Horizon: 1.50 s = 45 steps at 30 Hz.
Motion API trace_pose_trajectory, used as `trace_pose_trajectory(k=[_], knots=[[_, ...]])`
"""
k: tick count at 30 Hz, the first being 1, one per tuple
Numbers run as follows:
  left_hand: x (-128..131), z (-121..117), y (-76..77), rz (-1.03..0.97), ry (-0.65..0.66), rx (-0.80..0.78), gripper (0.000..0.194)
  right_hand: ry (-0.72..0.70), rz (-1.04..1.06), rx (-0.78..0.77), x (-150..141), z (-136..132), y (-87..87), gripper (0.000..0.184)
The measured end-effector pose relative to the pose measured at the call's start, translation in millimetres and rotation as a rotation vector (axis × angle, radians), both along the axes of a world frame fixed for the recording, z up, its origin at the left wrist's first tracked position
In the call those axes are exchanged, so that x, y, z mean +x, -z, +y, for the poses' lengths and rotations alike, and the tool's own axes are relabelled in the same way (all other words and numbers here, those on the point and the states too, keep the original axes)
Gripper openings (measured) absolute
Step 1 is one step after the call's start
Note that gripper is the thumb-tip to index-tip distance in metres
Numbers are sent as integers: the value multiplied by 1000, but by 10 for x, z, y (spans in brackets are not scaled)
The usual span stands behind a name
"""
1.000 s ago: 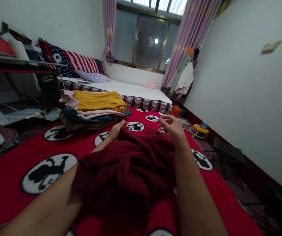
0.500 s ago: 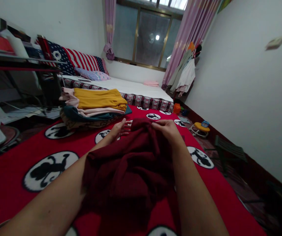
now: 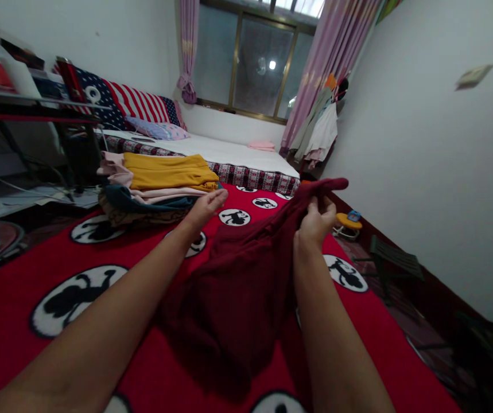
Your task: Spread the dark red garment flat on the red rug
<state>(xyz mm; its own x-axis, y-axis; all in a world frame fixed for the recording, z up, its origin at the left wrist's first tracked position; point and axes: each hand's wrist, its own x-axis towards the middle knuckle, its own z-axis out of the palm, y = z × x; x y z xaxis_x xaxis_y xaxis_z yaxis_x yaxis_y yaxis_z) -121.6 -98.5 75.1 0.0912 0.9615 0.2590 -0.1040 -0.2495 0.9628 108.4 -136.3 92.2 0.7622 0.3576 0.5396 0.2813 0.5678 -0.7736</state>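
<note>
While the right hand [image 3: 315,226] grips the maroon cloth [image 3: 246,275] near its raised end, fingers curled, the left hand [image 3: 203,211], fingers together and empty, hovers beside the clothes [image 3: 164,172] toward the blanket's [image 3: 7,315] far left corner; the cloth drapes mid-blanket.

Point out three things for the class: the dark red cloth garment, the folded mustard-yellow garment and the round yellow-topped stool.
Dark red cloth garment [image 3: 246,275]: head view, middle of its loose fabric.
Folded mustard-yellow garment [image 3: 164,171]: head view, its upper surface.
Round yellow-topped stool [image 3: 345,221]: head view, its seat.
</note>
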Motion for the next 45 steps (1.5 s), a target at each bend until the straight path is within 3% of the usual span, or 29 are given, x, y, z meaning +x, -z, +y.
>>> trace_pose_trajectory(k=[2, 3, 6, 8, 9, 10, 12, 15, 17, 19, 23, 26, 28, 30, 32, 35, 38, 41, 45], knots=[[1, -139, -298, -78, -67, 113, 47, -164, -115, -19, -388, -186, -72, 33], [-12, -247, -451, -110, -81, 183, 44, -322, -180, -47, -590, -293, -105, 29], [-75, -632, -833, -73, -100, 429, 35, -1061, -419, -255, -1052, -556, -190, 24], [-111, -827, -971, 12, -151, 521, 31, -1334, -438, -367, -1116, -616, -226, 27], [-120, -880, -999, 59, -166, 535, 32, -1332, -396, -389, -1059, -608, -237, 27], [-122, -900, -1000, 117, -167, 532, 33, -1244, -350, -398, -951, -579, -244, 27], [-103, -854, -927, 270, -135, 500, 37, -899, -339, -432, -629, -487, -250, 23], [-36, -665, -673, 549, -61, 432, 46, -319, -606, -663, -132, -368, -242, 16], [13, -538, -458, 676, 30, 369, 61, -141, -762, -822, 51, -345, -227, 16], [53, -445, -265, 751, 146, 314, 63, -144, -823, -895, 84, -356, -206, 19], [66, -327, -79, 837, 256, 209, 19, -318, -803, -870, -48, -386, -185, 17], [-6, -216, -99, 767, 32, 194, 17, -423, -772, -867, -125, -401, -203, 19], [-68, -145, -147, 603, -239, 213, 15, -468, -761, -852, -196, -422, -225, 23], [-98, -128, -209, 361, -390, 191, 16, -545, -706, -786, -321, -454, -250, 31], [-67, -196, -282, 152, -291, 109, 21, -709, -578, -702, -482, -491, -270, 44], [54, -415, -406, 50, 112, -5, 30, -950, -364, -600, -659, -522, -268, 54], [116, -602, -524, 54, 385, -84, 42, -971, -188, -572, -643, -484, -219, 47], [46, -652, -600, 128, 421, -100, 46, -876, -59, -520, -510, -377, -171, 39], [-87, -603, -601, 381, 295, 107, 42, -569, 113, -244, -303, -237, -222, 32]])
